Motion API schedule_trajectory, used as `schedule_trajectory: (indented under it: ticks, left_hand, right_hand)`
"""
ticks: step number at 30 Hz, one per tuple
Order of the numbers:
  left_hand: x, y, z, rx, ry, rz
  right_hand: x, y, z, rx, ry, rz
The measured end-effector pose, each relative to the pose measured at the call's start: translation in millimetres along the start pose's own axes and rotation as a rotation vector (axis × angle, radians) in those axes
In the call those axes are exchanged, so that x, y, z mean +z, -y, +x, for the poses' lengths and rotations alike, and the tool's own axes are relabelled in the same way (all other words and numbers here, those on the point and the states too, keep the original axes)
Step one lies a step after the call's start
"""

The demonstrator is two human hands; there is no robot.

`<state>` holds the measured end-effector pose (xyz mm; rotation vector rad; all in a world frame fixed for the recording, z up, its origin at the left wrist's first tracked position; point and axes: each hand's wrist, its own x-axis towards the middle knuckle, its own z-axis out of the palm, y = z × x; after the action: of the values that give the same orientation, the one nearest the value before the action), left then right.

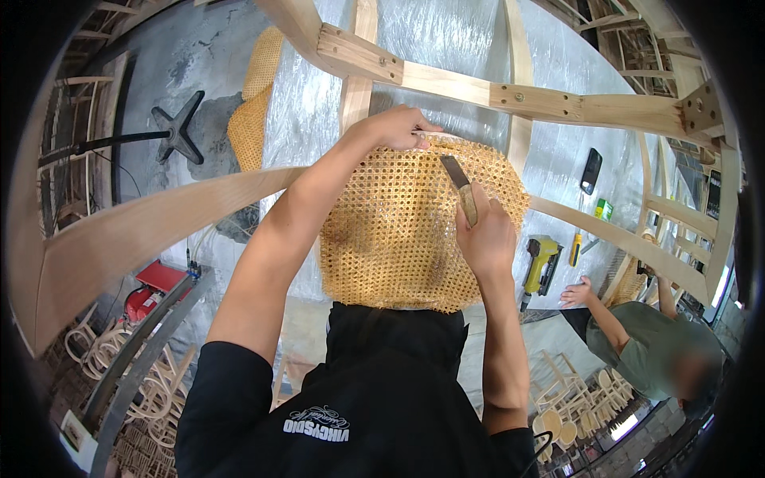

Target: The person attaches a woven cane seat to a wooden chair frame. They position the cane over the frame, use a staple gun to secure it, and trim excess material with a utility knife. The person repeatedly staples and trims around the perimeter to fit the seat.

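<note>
A sheet of woven cane webbing (pixel 398 231) lies in front of me over a wooden chair frame (pixel 446 84), its trimmed edge ragged all round. At the far edge of the cane, my left hand (pixel 402 129) grips the rim, thumb on the near side and fingers over the back. My right hand (pixel 488 239) is closed round the wooden handle of a chisel-like tool (pixel 457 173). Its flat metal blade points up and left, over the upper part of the cane, close to the left hand. Whether the tip touches the weave I cannot tell.
A yellow-green nail gun (pixel 542 267), a yellow-handled tool (pixel 575 249) and a black phone (pixel 591 170) lie on the plastic-covered table at right. More cane (pixel 253 119) lies at left, near a black stand base (pixel 179 127). Another person (pixel 637 342) works at lower right.
</note>
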<state>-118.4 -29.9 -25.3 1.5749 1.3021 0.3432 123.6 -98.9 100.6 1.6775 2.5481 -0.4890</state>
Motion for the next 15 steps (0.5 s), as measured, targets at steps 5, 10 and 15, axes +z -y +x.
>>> schedule_trajectory:
  ticks: [5,10,15]
  left_hand:
    - [1,0,1,0.013,-0.007,-0.020]
    - [2,5,1,0.025,-0.012,-0.038]
    - [0,10,3,0.027,0.011,-0.072]
  right_hand:
    - [8,-5,3,-0.041,-0.017,0.013]
    - [11,1,8,-0.060,-0.051,0.026]
    - [13,8,11,-0.096,-0.013,0.056]
